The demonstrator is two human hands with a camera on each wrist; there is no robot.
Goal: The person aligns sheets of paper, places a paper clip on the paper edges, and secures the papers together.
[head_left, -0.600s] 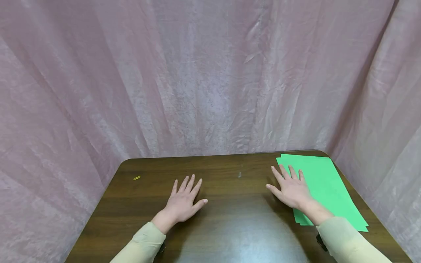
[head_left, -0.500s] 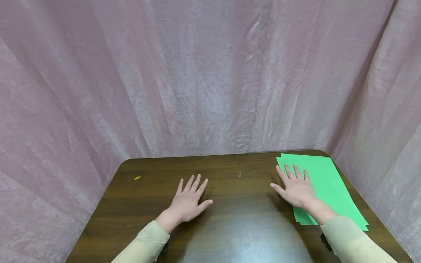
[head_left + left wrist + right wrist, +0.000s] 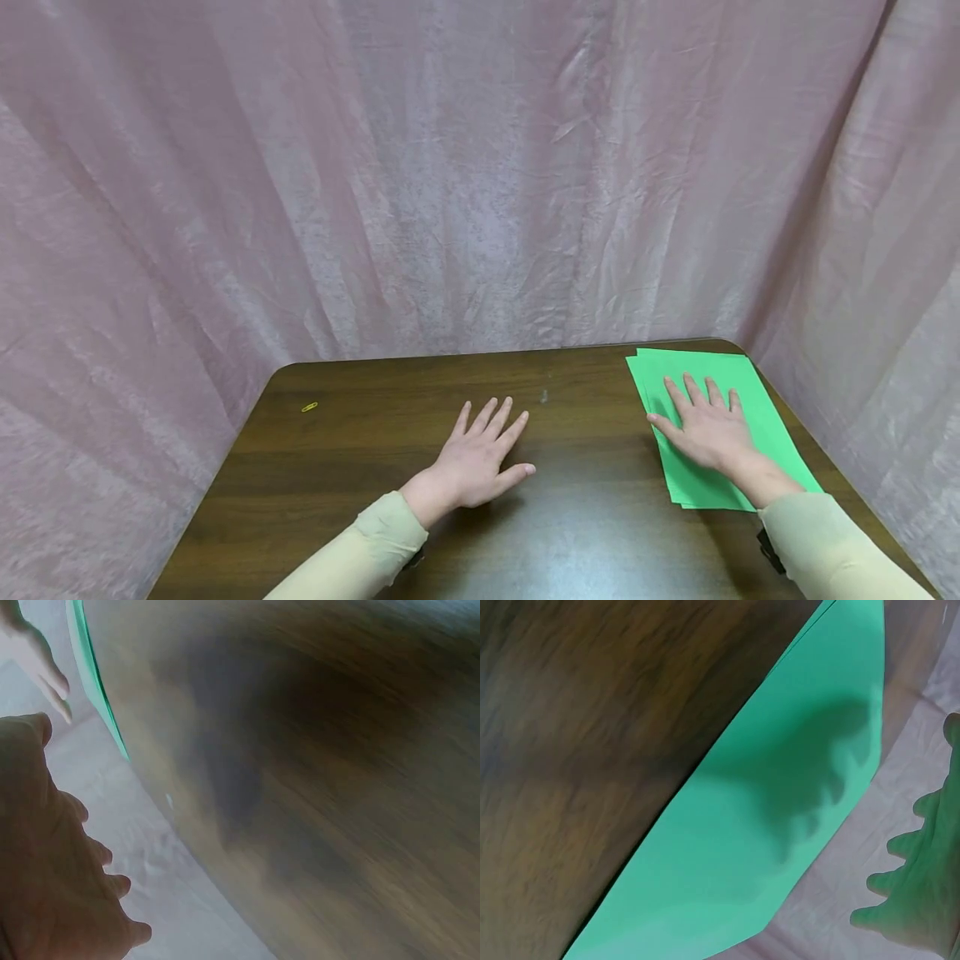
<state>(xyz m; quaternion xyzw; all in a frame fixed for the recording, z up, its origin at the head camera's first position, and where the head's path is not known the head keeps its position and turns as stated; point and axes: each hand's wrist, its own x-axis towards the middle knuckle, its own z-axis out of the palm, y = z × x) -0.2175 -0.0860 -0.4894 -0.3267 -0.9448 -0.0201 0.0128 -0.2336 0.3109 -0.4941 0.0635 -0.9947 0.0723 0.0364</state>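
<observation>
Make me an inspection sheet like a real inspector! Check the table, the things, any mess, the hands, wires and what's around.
Surface: brown wooden table, one small pale mark toward the back.
Job's things: green sheets, stacked slightly askew on the table's right side.
Clutter: a yellow paper clip, far left.
Hands: left hand above bare wood, right hand above the sheets; both spread, holding nothing.
Cables: nothing seen.
Surroundings: pinkish curtain behind the table.
</observation>
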